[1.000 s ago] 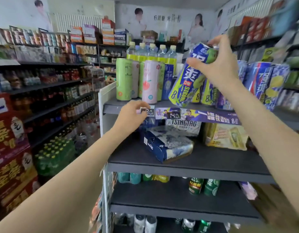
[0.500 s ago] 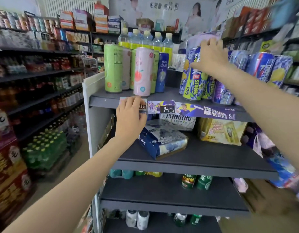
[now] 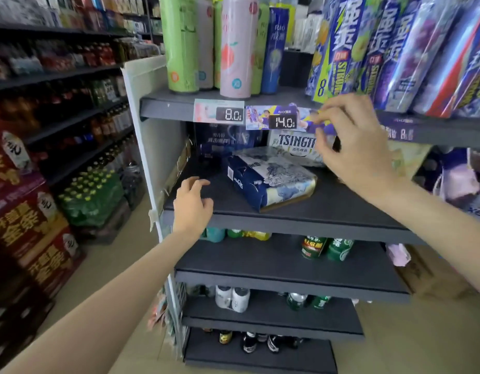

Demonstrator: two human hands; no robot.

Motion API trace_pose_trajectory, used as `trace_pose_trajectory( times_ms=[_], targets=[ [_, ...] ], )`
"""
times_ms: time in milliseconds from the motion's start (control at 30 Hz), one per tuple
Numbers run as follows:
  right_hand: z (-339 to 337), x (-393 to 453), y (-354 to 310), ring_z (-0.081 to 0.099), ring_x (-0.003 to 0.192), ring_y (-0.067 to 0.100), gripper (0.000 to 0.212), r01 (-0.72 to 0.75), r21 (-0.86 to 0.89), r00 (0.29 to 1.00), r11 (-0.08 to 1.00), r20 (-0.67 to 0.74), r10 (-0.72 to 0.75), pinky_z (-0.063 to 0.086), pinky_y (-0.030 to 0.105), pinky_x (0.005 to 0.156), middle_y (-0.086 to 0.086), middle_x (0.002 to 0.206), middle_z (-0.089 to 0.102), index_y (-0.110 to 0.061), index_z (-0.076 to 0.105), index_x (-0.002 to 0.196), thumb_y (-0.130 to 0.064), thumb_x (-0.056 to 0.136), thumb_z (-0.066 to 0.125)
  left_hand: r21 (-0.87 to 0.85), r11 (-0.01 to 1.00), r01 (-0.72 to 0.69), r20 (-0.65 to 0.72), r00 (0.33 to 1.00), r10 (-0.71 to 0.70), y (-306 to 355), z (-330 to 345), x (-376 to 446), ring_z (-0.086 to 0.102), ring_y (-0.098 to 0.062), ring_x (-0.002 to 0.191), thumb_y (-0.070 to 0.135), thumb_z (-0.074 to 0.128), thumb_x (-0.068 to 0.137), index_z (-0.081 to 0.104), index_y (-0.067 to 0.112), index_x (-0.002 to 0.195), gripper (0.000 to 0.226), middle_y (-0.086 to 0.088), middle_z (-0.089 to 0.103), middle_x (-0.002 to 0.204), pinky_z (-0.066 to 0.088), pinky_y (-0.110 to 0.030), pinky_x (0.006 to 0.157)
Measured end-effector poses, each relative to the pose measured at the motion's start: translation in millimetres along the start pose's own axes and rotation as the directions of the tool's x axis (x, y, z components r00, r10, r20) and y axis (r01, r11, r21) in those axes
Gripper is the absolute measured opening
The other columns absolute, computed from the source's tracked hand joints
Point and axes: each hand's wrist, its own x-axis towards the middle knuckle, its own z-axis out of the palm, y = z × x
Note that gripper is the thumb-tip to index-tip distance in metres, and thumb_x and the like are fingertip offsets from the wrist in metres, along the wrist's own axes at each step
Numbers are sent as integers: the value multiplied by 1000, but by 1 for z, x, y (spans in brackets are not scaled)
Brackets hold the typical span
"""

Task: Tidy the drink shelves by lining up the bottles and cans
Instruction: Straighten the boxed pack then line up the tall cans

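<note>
Tall cans stand on the top shelf: a green can, a pink can, a blue slim can, and blue-yellow cans with purple ones leaning at the right. My right hand hovers in front of the shelf edge under those cans, fingers loosely curled, holding nothing. My left hand rests on the front edge of the second shelf, fingers relaxed. A blue-and-white multipack lies flat and askew on that shelf.
Price tags sit on the top shelf edge. A Tsingtao box stands behind the multipack. Green bottles and white bottles sit on lower shelves. Red cartons and green bottle packs line the aisle at left.
My right hand has let go of the blue-yellow can and dropped below the top shelf edge. My left hand has moved from the price tag down to the second shelf. The camera has moved closer.
</note>
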Motion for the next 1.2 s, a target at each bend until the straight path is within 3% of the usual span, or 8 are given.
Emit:
trace_pose_trajectory(
  times_ms=[100, 167, 267, 500, 800, 900, 1033, 1200],
  targets=[
    [35, -45, -15, 46, 111, 27, 29, -198, 56, 923, 979, 348, 167, 51, 41, 76, 9, 116, 51, -7, 56, 110, -27, 88, 56, -15, 994, 107, 25, 994, -106, -14, 1, -1, 50, -35, 110, 4, 50, 86, 54, 9, 125, 40, -13, 42, 135, 40, -42, 97],
    [65, -60, -25, 34, 125, 31, 53, -433, 11, 742, 901, 572, 350, 39, 42, 97, 10, 133, 40, -14, 44, 130, -41, 87, 58, 4, 994, 111, 52, 992, -111, -15, 2, -4, 49, -33, 112, 5, 49, 86, 52, 9, 126, 40, -13, 41, 135, 41, -40, 98],
    [106, -59, -43, 22, 134, 37, 76, -578, -69, 589, 813, 655, 474, 26, 50, 105, 12, 146, 26, -23, 28, 142, -57, 81, 58, 34, 998, 55, 81, 995, -58, -12, 5, -7, 44, -29, 119, 6, 48, 87, 52, 10, 127, 40, -11, 41, 135, 38, -38, 101],
    [138, -78, -46, 13, 140, 31, 68, -496, -166, 660, 853, 565, 494, 22, 51, 106, 2, 146, 29, -27, 32, 141, -49, 83, 61, -6, 996, 94, 85, 992, -93, -3, 16, 1, 48, -30, 116, 6, 48, 88, 52, 9, 126, 38, -11, 41, 135, 38, -42, 102],
    [88, -120, 57, 20, 141, 22, 62, -594, 228, 699, 772, 621, 354, 18, 39, 115, 1, 150, 29, -30, 41, 137, -18, 83, 69, 87, 995, 41, 283, 957, -64, 16, 50, 24, 44, -30, 123, 25, 61, 84, 35, 10, 138, 62, -13, 44, 136, 34, -37, 101],
    [89, -135, 59, 25, 140, 17, 67, -744, 276, 629, 608, 596, 499, 23, 33, 112, 2, 150, 28, -31, 35, 140, -13, 84, 68, 167, 986, -20, 393, 918, -48, 32, 67, 30, 47, -30, 120, 38, 64, 83, 32, 7, 135, 69, -12, 52, 129, 34, -38, 98],
    [97, -141, 61, 44, 129, 17, 83, -904, 363, 411, 224, 602, 685, 35, 40, 110, -1, 141, 46, -26, 27, 144, -15, 77, 75, 76, 990, 119, 403, 904, -140, 49, 81, 37, 48, -30, 120, 37, 62, 86, 37, 4, 122, 55, -12, 54, 128, 35, -38, 98],
    [97, -145, 54, 55, 118, 20, 65, -915, 358, 374, 185, 587, 718, 41, 40, 105, 3, 129, 57, -14, 41, 139, -11, 81, 70, -103, 973, 205, 396, 906, -148, 39, 85, 34, 47, -32, 120, 27, 61, 88, 40, 5, 125, 48, -11, 55, 126, 36, -42, 102]
  ],
)
